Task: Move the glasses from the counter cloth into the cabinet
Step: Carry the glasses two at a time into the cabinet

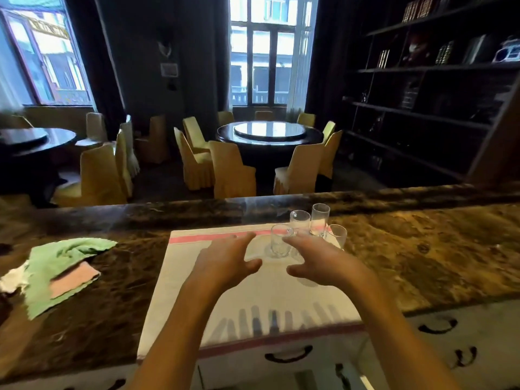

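Observation:
Several clear glasses stand upright at the far right corner of a white cloth point(253, 294) with pink stripes on the marble counter. The nearest glass point(280, 240) stands in front, two taller ones point(299, 220) point(320, 218) behind it, and another point(336, 235) to the right. My left hand point(225, 260) hovers over the cloth, fingers spread, just left of the nearest glass. My right hand point(318, 258) reaches among the glasses with spread fingers, its fingertips by the nearest glass's base. Neither hand grips anything. The cabinet fronts point(289, 358) with dark handles lie below the counter edge.
A green cloth point(56, 266) over a pink one point(73, 280) lies on the counter at left. The marble counter point(422, 263) extends right. Beyond it are round dining tables with yellow-covered chairs and dark shelving on the right.

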